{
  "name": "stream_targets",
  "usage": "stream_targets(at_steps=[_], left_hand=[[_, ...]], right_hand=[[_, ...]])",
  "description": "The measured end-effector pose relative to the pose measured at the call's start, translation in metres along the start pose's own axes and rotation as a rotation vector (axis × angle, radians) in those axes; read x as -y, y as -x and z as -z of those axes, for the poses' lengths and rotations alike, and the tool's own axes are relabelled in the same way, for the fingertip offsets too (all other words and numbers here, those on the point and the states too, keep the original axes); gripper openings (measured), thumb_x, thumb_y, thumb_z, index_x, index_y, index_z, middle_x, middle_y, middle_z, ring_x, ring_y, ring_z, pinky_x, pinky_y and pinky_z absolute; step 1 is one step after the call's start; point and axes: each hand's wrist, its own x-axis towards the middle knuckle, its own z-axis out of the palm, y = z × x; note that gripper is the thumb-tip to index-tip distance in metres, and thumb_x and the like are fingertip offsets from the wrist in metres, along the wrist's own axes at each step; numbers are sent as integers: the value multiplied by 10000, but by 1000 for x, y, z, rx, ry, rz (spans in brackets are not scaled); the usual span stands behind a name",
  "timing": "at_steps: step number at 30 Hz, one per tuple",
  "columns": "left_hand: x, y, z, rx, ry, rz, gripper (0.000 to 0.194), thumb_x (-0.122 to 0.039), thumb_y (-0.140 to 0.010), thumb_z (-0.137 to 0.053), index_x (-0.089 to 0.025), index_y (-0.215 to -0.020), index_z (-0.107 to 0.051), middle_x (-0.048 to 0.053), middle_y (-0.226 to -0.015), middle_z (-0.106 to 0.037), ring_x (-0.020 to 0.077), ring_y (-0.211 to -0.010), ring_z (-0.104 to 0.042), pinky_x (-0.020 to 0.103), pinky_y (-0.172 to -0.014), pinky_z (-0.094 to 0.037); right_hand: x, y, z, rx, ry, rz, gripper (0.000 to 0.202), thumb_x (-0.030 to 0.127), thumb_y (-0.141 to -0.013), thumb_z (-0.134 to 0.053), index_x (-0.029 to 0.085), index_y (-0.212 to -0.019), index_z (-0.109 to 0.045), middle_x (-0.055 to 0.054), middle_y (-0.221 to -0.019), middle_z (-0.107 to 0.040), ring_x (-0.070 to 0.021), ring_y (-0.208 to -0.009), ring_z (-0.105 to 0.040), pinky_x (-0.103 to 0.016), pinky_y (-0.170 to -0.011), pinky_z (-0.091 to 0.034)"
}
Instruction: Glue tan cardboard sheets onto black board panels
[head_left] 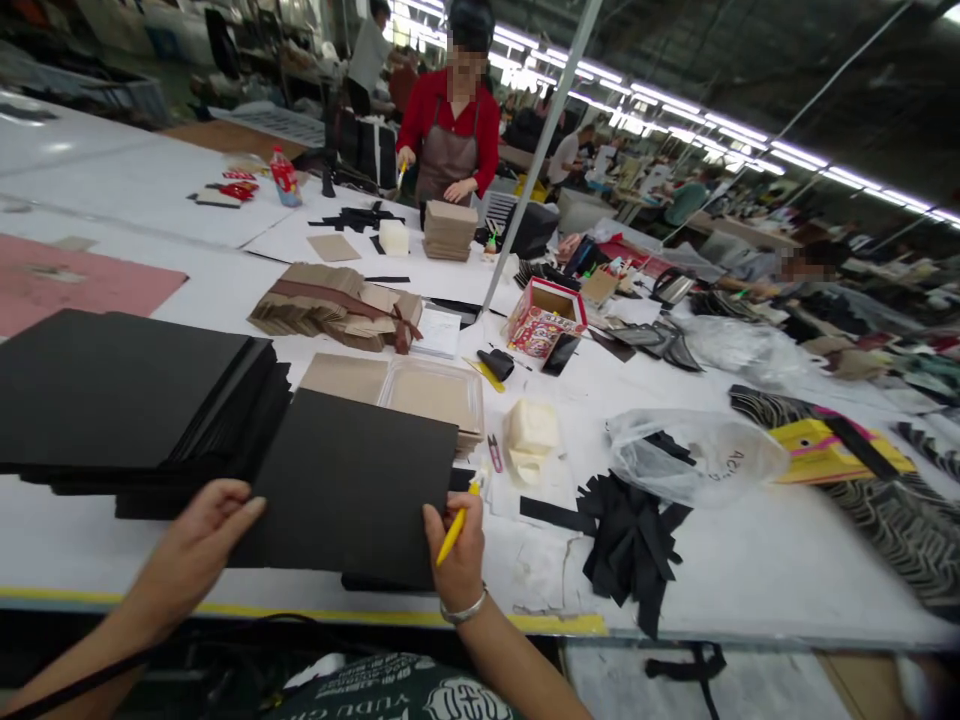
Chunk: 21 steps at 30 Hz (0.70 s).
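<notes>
A flat black panel [352,480] lies tilted between my two hands. My left hand [206,535] pinches its left edge, with thumb and fingers closed. At the panel's right edge, my right hand [459,545] has its thumb on the panel and also grips a yellow glue brush [457,525], whose pale tip points up. Left of the panel rises a stack of black panels [127,390]. Behind it are brown boards [345,380] and a clear plastic tray [435,385]. Near my right hand sit a white glue container [532,430] and small thread snips [495,453].
Black fabric strips [630,550] and a plastic bag [697,455] lie to the right. Farther back are bundled brown boards [330,305], a red box [547,320] and a metal pole [540,150]. A co-worker in red [450,140] stands across the table.
</notes>
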Motion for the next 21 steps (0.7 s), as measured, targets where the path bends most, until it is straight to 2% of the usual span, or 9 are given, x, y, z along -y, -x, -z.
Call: stream_targets(at_steps=[2,4,7,9,12,19,21], left_hand=[[20,0,-42,135,44,37,351,-532,-667,-575,-208,-752,-473,-54,-608,-485,127,-590,-500,232,-531,-436],[44,-2,-80,242,39,59,349,-519,-659,-571,-193,-686,-451,-51,-595,-475,122,-572,-495,230,-528,-415],[79,-5,-115,276,-49,69,315,-485,-656,-563,-189,-679,-458,-49,-592,-484,129,-569,-499,238,-545,-401],[96,-6,-125,261,-129,69,299,-472,-652,-561,-189,-684,-468,-43,-593,-502,139,-583,-511,246,-565,-397],[107,-7,-127,250,-208,62,279,-459,-679,-534,-187,-696,-475,-35,-601,-521,147,-598,-525,252,-584,-394],[99,-2,-131,228,-306,71,249,-428,-701,-540,-191,-701,-466,-42,-569,-513,147,-584,-538,254,-577,-412],[91,3,-129,194,-426,-29,228,-404,-731,-531,-183,-774,-497,-7,-659,-562,167,-660,-563,278,-631,-434]], right_hand=[[-39,3,15,-46,213,-47,215,349,-788,-520,202,-890,-401,-3,-740,-525,-118,-579,-518,-247,-556,-426],[-77,7,26,5,385,-54,216,380,-802,-488,194,-884,-414,11,-676,-513,-126,-532,-512,-240,-512,-393],[-117,13,32,102,556,-39,216,396,-841,-401,186,-876,-436,6,-632,-531,-138,-509,-531,-229,-473,-354],[-127,14,32,137,626,-35,234,400,-857,-360,184,-874,-448,0,-623,-546,-140,-499,-537,-222,-454,-332],[-127,13,32,168,684,-27,243,395,-867,-334,182,-880,-451,-9,-644,-563,-144,-510,-550,-221,-451,-324],[-127,9,37,201,719,-63,258,393,-861,-348,172,-929,-463,-9,-618,-573,-158,-516,-563,-229,-465,-335],[-124,6,44,230,761,-69,290,422,-850,-369,171,-938,-485,-23,-635,-591,-162,-522,-565,-230,-460,-330]])
